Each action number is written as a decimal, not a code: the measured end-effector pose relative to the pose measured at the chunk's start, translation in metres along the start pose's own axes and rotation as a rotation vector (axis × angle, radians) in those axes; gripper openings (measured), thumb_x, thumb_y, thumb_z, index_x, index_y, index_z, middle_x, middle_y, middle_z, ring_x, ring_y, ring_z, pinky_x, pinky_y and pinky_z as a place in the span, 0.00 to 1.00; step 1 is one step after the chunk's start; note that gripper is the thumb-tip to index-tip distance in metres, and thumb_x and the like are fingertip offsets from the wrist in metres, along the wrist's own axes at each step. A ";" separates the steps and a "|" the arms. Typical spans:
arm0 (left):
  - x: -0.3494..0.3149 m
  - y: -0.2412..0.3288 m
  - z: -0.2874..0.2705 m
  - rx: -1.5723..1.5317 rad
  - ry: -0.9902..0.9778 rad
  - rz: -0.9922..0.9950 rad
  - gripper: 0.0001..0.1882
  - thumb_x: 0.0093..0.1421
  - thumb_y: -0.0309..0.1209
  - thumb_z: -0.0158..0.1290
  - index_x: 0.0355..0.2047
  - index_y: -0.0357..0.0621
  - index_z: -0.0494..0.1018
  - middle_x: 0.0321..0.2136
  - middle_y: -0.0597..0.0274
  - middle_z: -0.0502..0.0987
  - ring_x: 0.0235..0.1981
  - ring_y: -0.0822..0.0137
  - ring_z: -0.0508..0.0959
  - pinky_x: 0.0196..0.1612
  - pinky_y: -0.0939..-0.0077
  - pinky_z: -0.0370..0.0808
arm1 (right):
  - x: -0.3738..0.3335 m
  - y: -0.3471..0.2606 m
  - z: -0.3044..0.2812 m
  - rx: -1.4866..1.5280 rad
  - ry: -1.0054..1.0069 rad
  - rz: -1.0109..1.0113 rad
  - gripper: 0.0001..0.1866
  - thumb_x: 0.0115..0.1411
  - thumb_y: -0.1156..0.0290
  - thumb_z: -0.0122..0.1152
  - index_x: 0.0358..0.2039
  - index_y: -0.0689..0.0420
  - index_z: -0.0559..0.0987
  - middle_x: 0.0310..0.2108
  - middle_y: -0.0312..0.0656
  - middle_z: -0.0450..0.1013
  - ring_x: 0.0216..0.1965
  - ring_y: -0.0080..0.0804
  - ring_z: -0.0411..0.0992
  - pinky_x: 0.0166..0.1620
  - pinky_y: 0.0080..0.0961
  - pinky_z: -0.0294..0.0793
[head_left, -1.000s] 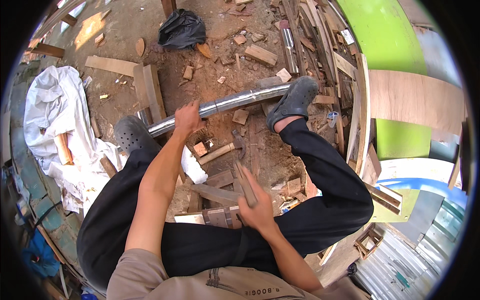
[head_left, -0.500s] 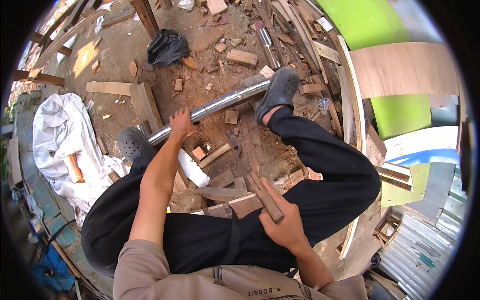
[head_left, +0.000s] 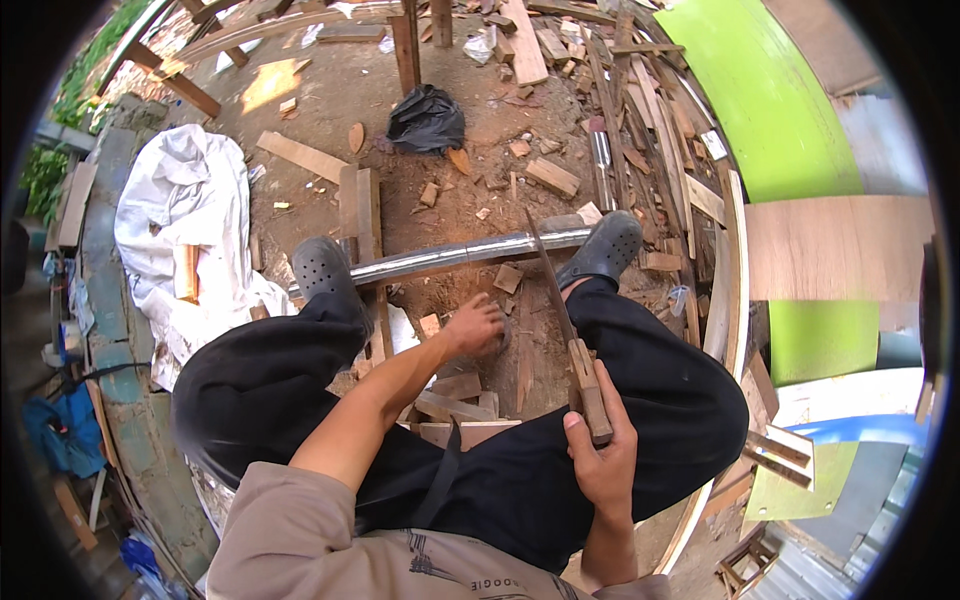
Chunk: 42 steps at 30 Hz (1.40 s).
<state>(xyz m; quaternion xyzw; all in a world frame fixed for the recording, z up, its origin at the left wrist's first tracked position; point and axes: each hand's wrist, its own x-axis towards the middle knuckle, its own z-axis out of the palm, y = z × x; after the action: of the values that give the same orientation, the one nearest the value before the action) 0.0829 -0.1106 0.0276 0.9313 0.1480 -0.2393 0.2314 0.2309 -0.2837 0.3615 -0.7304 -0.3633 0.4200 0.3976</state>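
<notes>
A handsaw (head_left: pixel 584 370) with a worn wooden handle and a long, dark, narrow blade slants up and away from a worker's right hand (head_left: pixel 604 455), which is wrapped around the grip. In view, the blade crosses a silvery tube (head_left: pixel 430 263); whether they touch cannot be told. The shiny tube, visibly banded, spans the littered ground between the worker's perforated clogs (head_left: pixel 322 272). The left hand (head_left: pixel 478 325), fingers bent, hangs low over the debris, apart from the tube; whether it grips anything cannot be told. The work appears to stand between saw strokes; a further stroke would likely call for a steadied tube and a lined-up blade. Farther out lie a black plastic bag (head_left: pixel 427 118), white sheeting (head_left: pixel 190 200) and a lime-green panel (head_left: pixel 790 110).
</notes>
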 end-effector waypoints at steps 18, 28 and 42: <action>-0.038 -0.157 -0.060 -0.573 0.084 -0.583 0.52 0.46 0.74 0.61 0.57 0.41 0.76 0.56 0.45 0.78 0.59 0.47 0.76 0.59 0.50 0.74 | 0.004 0.013 0.034 -0.039 0.016 0.095 0.32 0.67 0.72 0.63 0.69 0.66 0.67 0.50 0.49 0.75 0.45 0.27 0.71 0.48 0.24 0.70; -0.016 -0.168 -0.042 -0.544 0.075 -0.547 0.53 0.39 0.75 0.65 0.41 0.31 0.81 0.42 0.43 0.84 0.46 0.45 0.83 0.51 0.54 0.79 | 0.019 0.035 0.042 -0.148 0.050 0.099 0.31 0.66 0.71 0.64 0.67 0.67 0.69 0.57 0.55 0.77 0.55 0.34 0.76 0.58 0.28 0.73; -0.027 -0.123 -0.011 -0.245 0.663 -0.505 0.43 0.40 0.60 0.73 0.46 0.40 0.74 0.44 0.53 0.80 0.51 0.52 0.80 0.53 0.56 0.75 | 0.022 0.040 0.048 -0.211 0.058 0.006 0.29 0.66 0.69 0.65 0.66 0.66 0.72 0.52 0.55 0.80 0.52 0.34 0.78 0.54 0.28 0.75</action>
<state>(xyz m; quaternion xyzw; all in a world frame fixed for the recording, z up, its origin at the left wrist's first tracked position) 0.0162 -0.0050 0.0055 0.8580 0.4649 0.0431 0.2141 0.2040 -0.2682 0.3029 -0.7811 -0.3917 0.3592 0.3276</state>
